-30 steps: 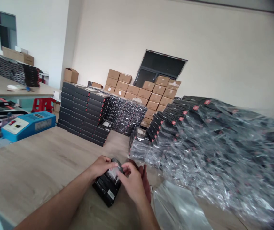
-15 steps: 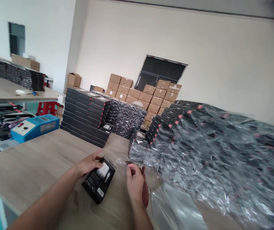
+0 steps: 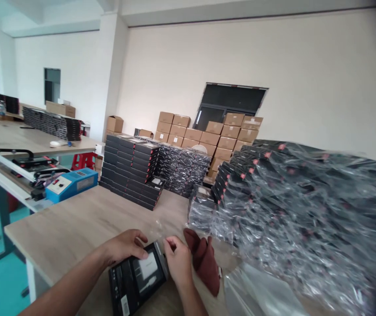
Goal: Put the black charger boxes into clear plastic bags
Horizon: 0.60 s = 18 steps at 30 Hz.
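Observation:
A flat black box (image 3: 130, 281) with a picture of a white device and a barcode label lies tilted on the wooden table in front of me. My left hand (image 3: 125, 246) grips its upper left edge, thumb on the printed face and fingers curled above. At the box's right end is my right hand (image 3: 178, 260), thumb and forefinger pinched together; what is between them is too small to make out. Beyond the fingertips lies a small scrap of clear film (image 3: 158, 227). A dark red cloth (image 3: 205, 263) rests just right of my right hand.
Clear plastic bags (image 3: 260, 292) lie at the front right, beside a large heap of film-wrapped black boxes (image 3: 293, 210). Unwrapped black boxes (image 3: 128, 169) are stacked at the back. A blue machine (image 3: 72, 184) stands left, and brown cartons (image 3: 210, 138) are piled behind.
My view has swung left. The box has turned and come nearer, and my right hand has moved from the red cloth to the box's right end. The cloth now lies uncovered.

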Tool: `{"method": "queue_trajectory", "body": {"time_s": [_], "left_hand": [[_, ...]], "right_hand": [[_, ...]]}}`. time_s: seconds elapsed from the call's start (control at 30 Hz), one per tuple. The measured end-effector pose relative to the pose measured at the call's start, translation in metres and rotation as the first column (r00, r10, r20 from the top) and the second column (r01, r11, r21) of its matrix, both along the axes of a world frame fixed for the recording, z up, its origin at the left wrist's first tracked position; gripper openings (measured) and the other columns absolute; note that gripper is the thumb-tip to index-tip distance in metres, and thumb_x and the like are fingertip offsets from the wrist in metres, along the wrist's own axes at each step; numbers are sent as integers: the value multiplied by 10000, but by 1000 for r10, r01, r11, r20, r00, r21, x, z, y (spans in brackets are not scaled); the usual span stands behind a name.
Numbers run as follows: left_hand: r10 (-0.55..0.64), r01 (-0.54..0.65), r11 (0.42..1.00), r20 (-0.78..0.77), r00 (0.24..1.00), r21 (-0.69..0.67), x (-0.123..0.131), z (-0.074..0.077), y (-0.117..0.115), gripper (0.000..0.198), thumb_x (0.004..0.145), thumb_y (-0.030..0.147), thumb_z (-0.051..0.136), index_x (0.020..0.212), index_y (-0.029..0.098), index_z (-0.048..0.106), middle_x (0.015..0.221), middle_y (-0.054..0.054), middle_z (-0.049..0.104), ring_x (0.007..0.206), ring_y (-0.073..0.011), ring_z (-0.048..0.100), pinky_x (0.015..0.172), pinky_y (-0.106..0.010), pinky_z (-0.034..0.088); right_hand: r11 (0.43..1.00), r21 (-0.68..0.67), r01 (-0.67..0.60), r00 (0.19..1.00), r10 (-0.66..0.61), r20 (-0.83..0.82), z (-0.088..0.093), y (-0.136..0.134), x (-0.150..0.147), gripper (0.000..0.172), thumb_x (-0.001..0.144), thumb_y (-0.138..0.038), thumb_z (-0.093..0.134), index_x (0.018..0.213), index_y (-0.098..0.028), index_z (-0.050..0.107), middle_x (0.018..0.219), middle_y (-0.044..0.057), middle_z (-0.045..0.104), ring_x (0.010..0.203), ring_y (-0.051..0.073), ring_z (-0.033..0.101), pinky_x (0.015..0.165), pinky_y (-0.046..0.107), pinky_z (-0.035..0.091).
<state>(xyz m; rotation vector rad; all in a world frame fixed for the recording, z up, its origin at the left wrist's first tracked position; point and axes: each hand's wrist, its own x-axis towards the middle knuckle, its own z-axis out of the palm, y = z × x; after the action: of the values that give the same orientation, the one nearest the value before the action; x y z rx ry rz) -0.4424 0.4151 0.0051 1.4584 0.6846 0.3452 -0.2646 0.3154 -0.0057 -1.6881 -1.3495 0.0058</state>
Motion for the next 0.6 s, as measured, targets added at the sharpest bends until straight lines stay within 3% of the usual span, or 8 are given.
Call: {"method": "queue_trajectory", "body": {"time_s": [0.2,0.47,0.6], "left_hand": [[143,-153,940,54,988,304,2,1,-2,474,524,222,709,968,154,559,1064,-53,610,989,-220,547,832,-279,404],[-47,-2,924,119,992,381,9,4,-3,501,645,132,510,1131,174,627,1160,-33,637,1030,-219,578,852,-281,436],[34,-51,898,46,998,436,11,-1,-2,484,667,160,507,1130,158,647,1146,-47,652,999,-228,590,871,-289,427]], "right_hand": [[1000,-3,1,998,-1,57,0,-1,3,297,849,-406,473,668,-216,613,636,12,657,602,171,613,584,242,434],[1000,2,-23,983,22,181,1,-1,2,212,814,-329,542,636,-216,558,610,-17,583,579,141,556,571,222,394],[1000,3,-6,973,5,232,1,-1,4,129,780,-231,523,652,-220,540,641,-13,573,604,146,553,590,229,398]]}}
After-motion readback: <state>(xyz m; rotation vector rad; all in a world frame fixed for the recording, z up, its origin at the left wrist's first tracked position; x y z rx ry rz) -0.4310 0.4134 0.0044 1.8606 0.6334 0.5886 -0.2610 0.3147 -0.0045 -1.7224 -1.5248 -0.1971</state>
